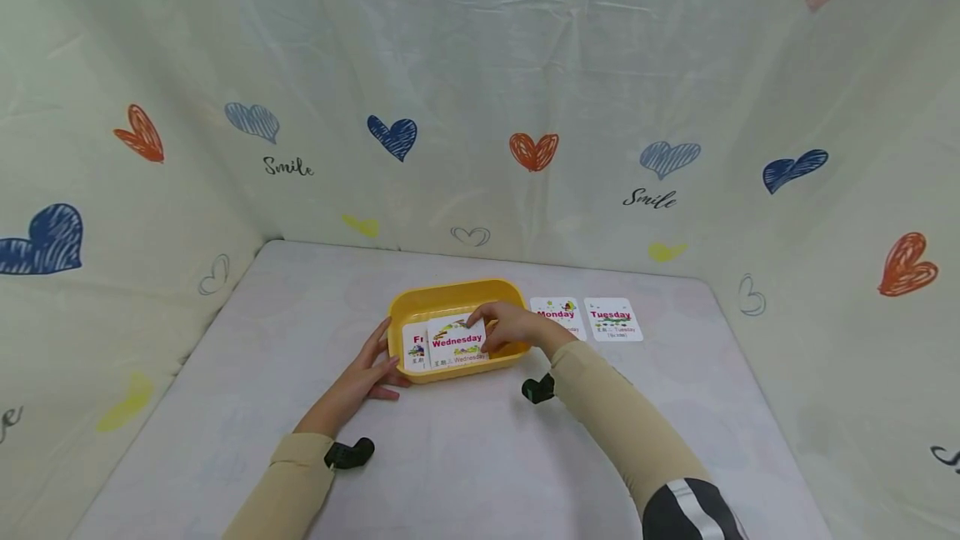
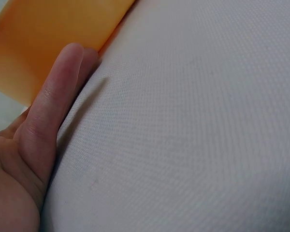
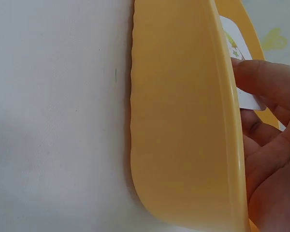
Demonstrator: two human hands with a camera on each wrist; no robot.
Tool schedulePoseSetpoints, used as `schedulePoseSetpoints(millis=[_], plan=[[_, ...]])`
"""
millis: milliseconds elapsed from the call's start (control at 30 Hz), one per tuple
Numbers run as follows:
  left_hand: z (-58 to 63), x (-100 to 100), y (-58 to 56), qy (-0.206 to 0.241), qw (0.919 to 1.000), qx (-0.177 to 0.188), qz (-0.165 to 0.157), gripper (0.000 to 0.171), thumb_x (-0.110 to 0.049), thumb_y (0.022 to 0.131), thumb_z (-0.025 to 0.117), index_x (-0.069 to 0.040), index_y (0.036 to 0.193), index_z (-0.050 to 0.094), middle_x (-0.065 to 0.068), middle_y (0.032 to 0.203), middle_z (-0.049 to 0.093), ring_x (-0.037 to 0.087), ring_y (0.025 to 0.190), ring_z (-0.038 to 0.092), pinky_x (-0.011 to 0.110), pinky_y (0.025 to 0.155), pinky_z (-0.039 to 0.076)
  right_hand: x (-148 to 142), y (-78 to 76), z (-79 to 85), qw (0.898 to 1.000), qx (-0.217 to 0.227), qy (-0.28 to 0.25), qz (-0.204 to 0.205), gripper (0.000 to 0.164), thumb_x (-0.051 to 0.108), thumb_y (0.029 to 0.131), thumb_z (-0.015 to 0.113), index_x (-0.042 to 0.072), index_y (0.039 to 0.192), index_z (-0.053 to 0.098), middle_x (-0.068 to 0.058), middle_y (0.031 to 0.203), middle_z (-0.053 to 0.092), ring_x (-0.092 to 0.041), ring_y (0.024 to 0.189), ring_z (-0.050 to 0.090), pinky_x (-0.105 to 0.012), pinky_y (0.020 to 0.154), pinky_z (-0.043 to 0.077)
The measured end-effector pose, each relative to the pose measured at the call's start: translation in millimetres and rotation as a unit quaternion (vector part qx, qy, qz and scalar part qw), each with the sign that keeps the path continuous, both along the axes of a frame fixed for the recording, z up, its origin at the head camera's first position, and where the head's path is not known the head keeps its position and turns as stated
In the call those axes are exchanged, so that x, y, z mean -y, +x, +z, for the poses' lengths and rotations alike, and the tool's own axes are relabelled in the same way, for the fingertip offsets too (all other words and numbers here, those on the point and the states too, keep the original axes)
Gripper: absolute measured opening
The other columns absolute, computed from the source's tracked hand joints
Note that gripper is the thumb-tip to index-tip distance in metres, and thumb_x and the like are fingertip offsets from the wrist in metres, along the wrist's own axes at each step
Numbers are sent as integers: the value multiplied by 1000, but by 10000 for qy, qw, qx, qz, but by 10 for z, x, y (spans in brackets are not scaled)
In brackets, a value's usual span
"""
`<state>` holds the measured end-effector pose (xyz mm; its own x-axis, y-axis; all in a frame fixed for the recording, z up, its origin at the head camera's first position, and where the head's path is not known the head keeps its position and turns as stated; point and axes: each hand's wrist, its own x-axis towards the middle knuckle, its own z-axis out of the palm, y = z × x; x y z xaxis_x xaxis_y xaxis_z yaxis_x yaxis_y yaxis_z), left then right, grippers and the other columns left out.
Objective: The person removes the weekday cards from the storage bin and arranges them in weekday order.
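Note:
A yellow plastic tray (image 1: 424, 300) lies on the table with cards inside. My right hand (image 1: 508, 325) reaches in over its right end and pinches the Wednesday card (image 1: 456, 341) at its right edge. In the right wrist view the thumb lies on the face of the white card (image 3: 243, 99), fingers beneath it, partly behind the tray wall (image 3: 183, 106). The Wednesday card overlaps another card (image 1: 416, 347), of which "Fr" shows. Extended fingers of my left hand (image 1: 369, 367) rest against the tray's left end; in the left wrist view they lie along its outer wall (image 2: 53, 34).
Right of the tray, a Monday card (image 1: 555, 307) and a Tuesday card (image 1: 613, 320) lie side by side on the white table (image 1: 450, 457). My right forearm partly covers the Monday card. A curtain (image 1: 465, 65) printed with hearts hangs behind and at both sides.

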<state>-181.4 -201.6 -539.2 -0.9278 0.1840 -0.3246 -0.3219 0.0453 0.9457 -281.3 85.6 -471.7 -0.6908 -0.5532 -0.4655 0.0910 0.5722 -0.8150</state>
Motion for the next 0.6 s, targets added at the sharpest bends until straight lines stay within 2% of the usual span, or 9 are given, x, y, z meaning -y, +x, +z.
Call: schedulePoseSetpoints(millis=[233, 367, 600], plan=[[-9, -1, -5, 12, 10000, -4, -4, 75, -27, 99, 57, -45, 154, 10, 13, 157, 19, 32, 93, 68, 41, 71, 59, -15, 13, -18, 10000, -43, -55, -38, 38, 2, 82, 76, 18, 115, 65, -10, 115, 51, -22, 73, 59, -31, 75, 56], [-13, 1, -13, -10, 10000, -4, -23, 75, -26, 100, 56, -44, 155, 9, 13, 157, 19, 31, 93, 68, 41, 71, 59, -38, 7, 25, 9999, -96, -28, -91, 40, 3, 82, 76, 19, 116, 64, -9, 122, 47, -24, 74, 59, -33, 78, 56], [-16, 0, -20, -37, 10000, 20, -21, 74, -25, 100, 55, -44, 155, 9, 14, 157, 19, 31, 93, 68, 40, 72, 59, -121, -38, 128, 9986, -511, 132, -42, 40, 7, 81, 78, 21, 115, 64, -8, 125, 48, -24, 86, 60, -29, 82, 53]])
